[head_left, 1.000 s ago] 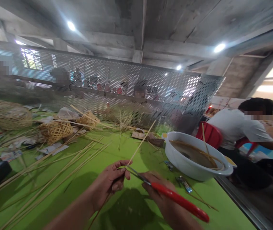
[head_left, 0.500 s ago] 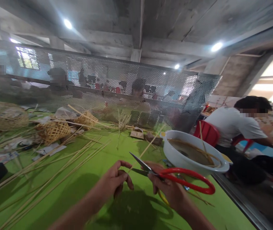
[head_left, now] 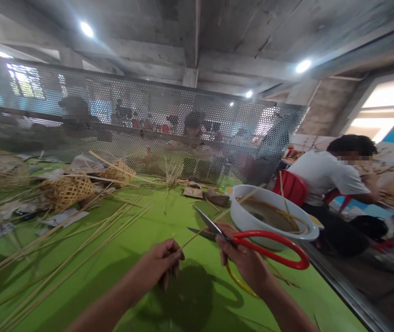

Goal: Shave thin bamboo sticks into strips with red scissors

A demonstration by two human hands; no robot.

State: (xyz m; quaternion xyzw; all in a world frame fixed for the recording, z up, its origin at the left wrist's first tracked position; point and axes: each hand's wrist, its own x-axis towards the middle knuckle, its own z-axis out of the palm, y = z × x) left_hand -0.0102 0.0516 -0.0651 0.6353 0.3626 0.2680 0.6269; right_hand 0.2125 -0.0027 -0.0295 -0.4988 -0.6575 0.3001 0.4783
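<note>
Two hands mid-table – scissors (head_left: 252, 242) open, bamboo strip (head_left: 197, 233) pinched

Thin pale bamboo strip (head_left: 197, 233): pinched in my left hand (head_left: 158, 267), slanting up toward the right. Red-handled steel scissors (head_left: 252, 242): in my right hand (head_left: 247, 265), blades parted around the strip, above green tabletop.

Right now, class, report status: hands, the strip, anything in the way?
Left hand pinches bamboo strip. Right hand holds red scissors, blades open around strip. White basin close beyond.
</note>
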